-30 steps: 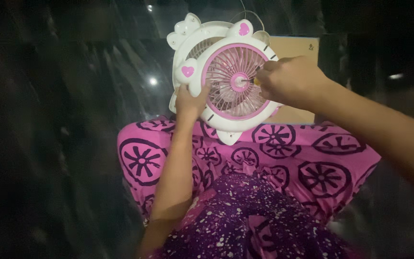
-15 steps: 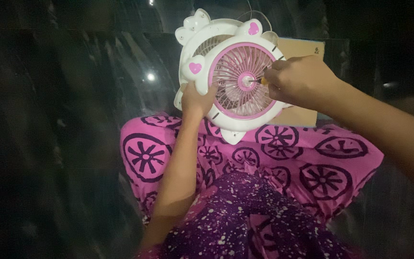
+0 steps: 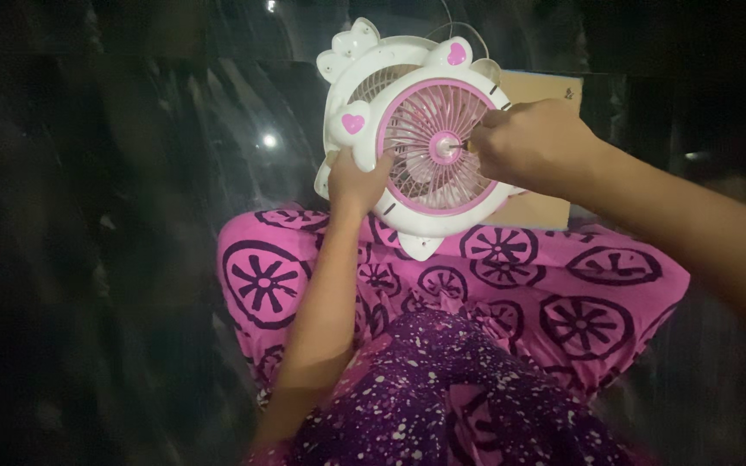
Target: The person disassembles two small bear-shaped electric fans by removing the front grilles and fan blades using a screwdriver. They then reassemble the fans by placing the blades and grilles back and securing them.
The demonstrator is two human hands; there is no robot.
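The floor [image 3: 131, 173] is dark, glossy stone with pale streaks and small light reflections; the room around it is dim. The person sits on it, lap covered by pink cloth [image 3: 563, 293] printed with black wheel shapes. A white and pink fan [image 3: 416, 129] stands upright at the knees, grille facing the camera, with a brown cardboard box [image 3: 546, 91] just behind it. The left hand [image 3: 356, 177] grips the fan's lower left rim, fingers closed around the white housing. The right hand [image 3: 533, 142] is closed on a thin tool [image 3: 464, 147], mostly hidden; its tip meets the grille's pink centre hub.
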